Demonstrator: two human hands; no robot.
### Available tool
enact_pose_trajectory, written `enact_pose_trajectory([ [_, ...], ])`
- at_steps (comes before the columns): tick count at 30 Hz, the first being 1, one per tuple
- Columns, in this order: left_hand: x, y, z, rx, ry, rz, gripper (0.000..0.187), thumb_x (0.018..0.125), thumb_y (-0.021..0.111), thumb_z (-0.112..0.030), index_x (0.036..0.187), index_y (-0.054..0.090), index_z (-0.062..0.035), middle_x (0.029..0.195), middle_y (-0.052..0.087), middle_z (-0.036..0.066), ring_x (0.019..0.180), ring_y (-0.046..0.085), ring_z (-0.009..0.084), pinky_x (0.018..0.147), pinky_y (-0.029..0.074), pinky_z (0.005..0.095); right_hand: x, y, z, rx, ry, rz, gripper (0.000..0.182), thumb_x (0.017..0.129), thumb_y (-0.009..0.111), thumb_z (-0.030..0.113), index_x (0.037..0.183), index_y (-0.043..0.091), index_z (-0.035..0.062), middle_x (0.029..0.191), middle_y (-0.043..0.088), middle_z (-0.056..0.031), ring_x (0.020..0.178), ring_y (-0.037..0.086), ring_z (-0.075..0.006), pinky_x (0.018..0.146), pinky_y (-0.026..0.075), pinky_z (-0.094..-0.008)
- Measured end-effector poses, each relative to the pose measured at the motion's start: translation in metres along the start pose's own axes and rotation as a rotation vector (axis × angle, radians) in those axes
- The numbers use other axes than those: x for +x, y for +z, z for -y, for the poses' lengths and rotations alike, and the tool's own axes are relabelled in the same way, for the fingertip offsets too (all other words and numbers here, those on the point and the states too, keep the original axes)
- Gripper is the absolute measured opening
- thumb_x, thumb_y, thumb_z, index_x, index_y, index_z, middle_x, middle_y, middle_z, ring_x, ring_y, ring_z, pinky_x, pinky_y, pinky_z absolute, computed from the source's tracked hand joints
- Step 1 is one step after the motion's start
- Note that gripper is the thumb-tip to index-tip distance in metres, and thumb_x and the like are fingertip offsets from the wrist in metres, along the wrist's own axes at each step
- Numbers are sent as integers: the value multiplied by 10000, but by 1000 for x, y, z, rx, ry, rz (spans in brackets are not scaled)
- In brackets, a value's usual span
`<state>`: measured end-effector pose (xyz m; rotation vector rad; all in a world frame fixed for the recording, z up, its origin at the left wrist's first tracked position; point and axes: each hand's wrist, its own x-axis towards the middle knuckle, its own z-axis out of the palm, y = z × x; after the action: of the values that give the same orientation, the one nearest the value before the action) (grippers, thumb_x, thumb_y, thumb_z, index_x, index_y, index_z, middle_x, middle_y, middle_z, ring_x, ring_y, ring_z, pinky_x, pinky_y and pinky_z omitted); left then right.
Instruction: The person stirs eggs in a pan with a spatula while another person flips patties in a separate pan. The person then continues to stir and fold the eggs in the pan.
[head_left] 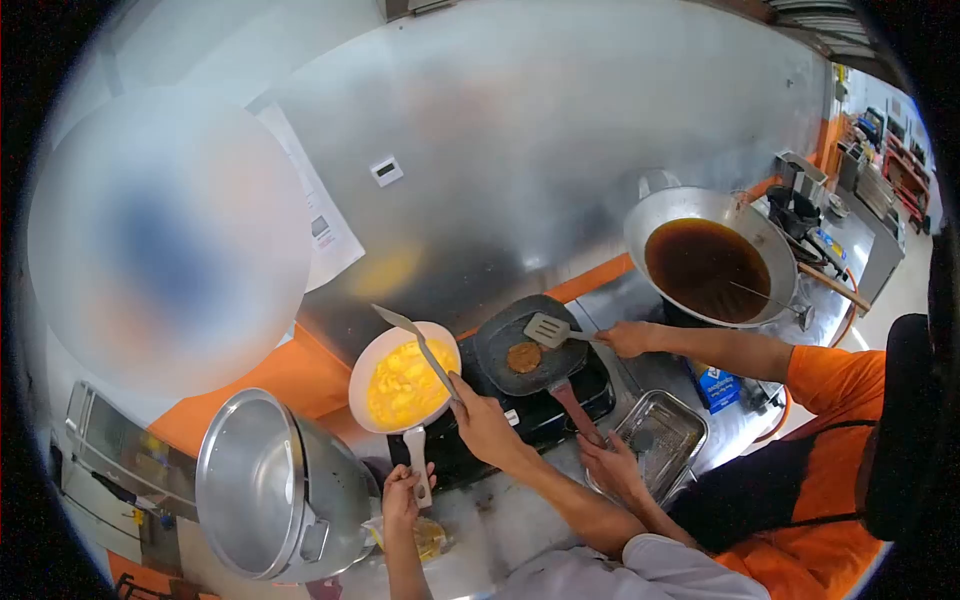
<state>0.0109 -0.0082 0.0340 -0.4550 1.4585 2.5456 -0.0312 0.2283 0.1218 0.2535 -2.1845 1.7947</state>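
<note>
My left hand (402,492) is closed round the pale handle of a white frying pan (357,400). Yellow egg (402,385), in soft lumps, covers much of its bottom. Closed in my right hand (487,428) is a grey spatula (432,358), its blade raised over the pan's far rim and its shaft crossing above the egg. Right beside it, a co-worker's hand (610,467) grips the handle of a dark square pan (500,340) with a round brown patty (524,357). The co-worker's other hand (625,339) holds a slotted turner (547,330) at the patty.
Both pans are over a black stove (590,385). A deep metal pot (250,480) stands to my left. At the right are a large wok (650,215) of dark brown liquid, a metal tray (685,415) and a blue box (716,388). A steel wall (520,130) rises behind.
</note>
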Motion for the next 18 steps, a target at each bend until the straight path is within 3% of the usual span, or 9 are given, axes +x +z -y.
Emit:
enact_pose_trajectory([
  [2,20,-27,10,35,3,96,261,797,494,130,701,420,-102,859,561,112,1017,636,353,773,572,460,20,-3,4,37,-83,-28,441,911,508,53,1344,442,1,852,603,-320,808,619,-455,666,491,-452],
  [3,9,-9,2,118,4,44,251,787,494,124,704,420,-101,860,543,97,1016,633,346,788,568,460,23,-4,4,82,-153,-62,445,907,503,56,1346,445,12,857,602,-321,812,616,-458,676,491,-462],
  [5,2,7,-1,145,6,-59,241,782,489,123,720,420,-100,889,547,111,1010,629,339,784,564,448,37,-12,6,-62,30,72,463,893,495,67,1352,447,34,853,595,-327,811,609,-465,691,490,-478],
  [7,8,-8,5,108,10,22,157,811,472,91,829,422,-57,954,563,163,1025,615,323,780,560,400,39,-3,-18,13,7,46,473,890,496,85,1359,445,49,839,593,-327,795,612,-463,695,489,-486],
  [8,12,-16,6,58,-4,54,240,785,534,92,769,406,-110,933,562,146,1046,610,324,773,554,416,36,3,-31,13,14,45,474,891,494,82,1360,441,42,830,596,-324,789,613,-463,695,490,-487],
  [13,10,-10,7,107,4,44,200,792,515,91,795,413,-81,1012,587,218,1058,601,321,789,551,396,-3,29,-87,5,54,96,454,883,516,81,1328,465,8,863,620,-302,794,615,-461,728,490,-495],
  [14,7,0,6,117,15,33,181,801,503,89,794,413,-68,997,589,218,1055,604,322,792,555,395,-12,32,-83,-10,47,50,440,882,521,84,1315,483,15,919,629,-292,860,619,-447,778,487,-497],
  [17,8,-6,5,141,-7,22,132,827,471,81,797,425,-39,978,595,215,1038,619,326,789,562,411,-18,36,-90,29,193,195,457,879,535,63,1333,481,60,1096,600,-293,1024,595,-427,847,494,-446],
  [18,9,-12,6,171,6,13,132,823,472,79,806,433,-46,955,594,197,1021,627,326,784,564,423,-19,60,-127,84,191,186,454,886,528,56,1337,480,58,1120,608,-273,1014,618,-395,860,488,-400],
])
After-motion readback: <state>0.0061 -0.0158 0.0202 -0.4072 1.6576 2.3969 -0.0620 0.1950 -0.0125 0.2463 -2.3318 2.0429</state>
